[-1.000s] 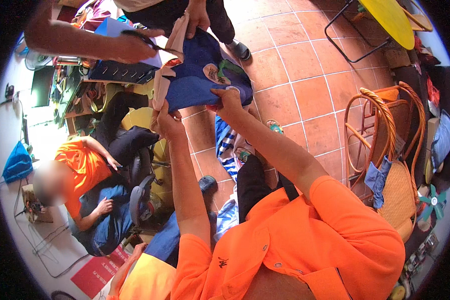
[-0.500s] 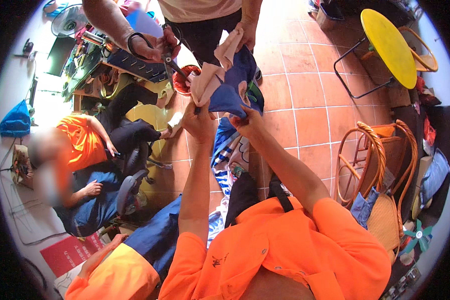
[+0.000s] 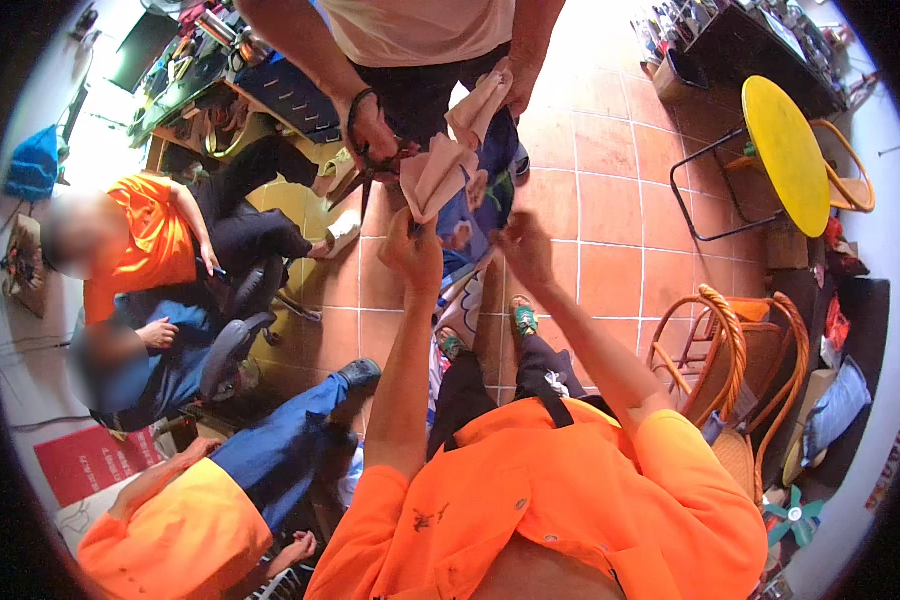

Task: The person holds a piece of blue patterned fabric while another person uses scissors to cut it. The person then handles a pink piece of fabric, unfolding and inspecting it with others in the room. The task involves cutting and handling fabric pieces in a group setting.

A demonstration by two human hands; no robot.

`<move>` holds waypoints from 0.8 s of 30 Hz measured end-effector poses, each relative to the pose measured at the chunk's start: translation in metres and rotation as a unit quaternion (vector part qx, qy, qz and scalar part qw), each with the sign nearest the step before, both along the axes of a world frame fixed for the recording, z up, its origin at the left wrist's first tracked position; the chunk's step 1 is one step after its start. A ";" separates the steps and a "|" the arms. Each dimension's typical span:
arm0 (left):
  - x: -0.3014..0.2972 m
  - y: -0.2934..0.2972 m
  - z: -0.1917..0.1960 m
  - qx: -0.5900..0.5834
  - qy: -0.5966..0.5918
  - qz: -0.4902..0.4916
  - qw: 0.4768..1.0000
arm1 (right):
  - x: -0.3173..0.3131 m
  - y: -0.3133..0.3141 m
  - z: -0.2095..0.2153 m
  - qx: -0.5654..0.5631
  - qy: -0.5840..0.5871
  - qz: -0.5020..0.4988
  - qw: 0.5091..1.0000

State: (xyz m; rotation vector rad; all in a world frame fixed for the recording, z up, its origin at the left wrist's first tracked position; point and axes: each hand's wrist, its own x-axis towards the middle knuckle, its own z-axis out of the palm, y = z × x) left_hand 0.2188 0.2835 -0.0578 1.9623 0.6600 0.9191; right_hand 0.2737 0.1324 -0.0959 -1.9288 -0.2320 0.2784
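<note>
A piece of blue fabric (image 3: 490,165) with beige cloth (image 3: 434,176) attached or lying against it hangs between me and a person standing opposite. My left hand (image 3: 411,248) is closed in a pinch at the lower edge of the beige cloth. My right hand (image 3: 526,250) has its fingers curled together beside the blue fabric's lower right edge; whether cloth is between them is hard to see. The other person's one hand (image 3: 375,135) has black-handled scissors (image 3: 362,112) hooked on it, blades mostly hidden. Their other hand (image 3: 516,92) grips the upper beige part.
Seated people in orange tops (image 3: 150,235) are at my left. A yellow round folding table (image 3: 785,155) and rattan chairs (image 3: 735,345) stand at the right on a tiled floor (image 3: 610,235). A cluttered workbench (image 3: 185,95) is at the far left.
The other person's scissors hand has come down and right, closer to the beige cloth, and the scissors have swung downward. My right hand has shifted slightly right, apart from the blue fabric's edge it gripped.
</note>
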 end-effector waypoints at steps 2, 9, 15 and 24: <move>-0.006 0.001 -0.003 0.052 -0.011 -0.001 0.999 | 0.031 -0.005 0.031 0.000 -0.209 0.022 0.978; -0.015 0.000 0.010 0.076 -0.017 -0.013 0.997 | 0.087 0.043 0.080 -0.044 -0.528 0.317 0.786; -0.014 0.001 -0.005 0.126 -0.022 0.001 0.992 | 0.086 0.048 0.063 -0.011 -0.502 0.292 0.814; -0.003 -0.013 -0.015 0.071 0.007 0.001 0.997 | 0.081 0.030 0.047 0.022 -0.471 0.185 0.862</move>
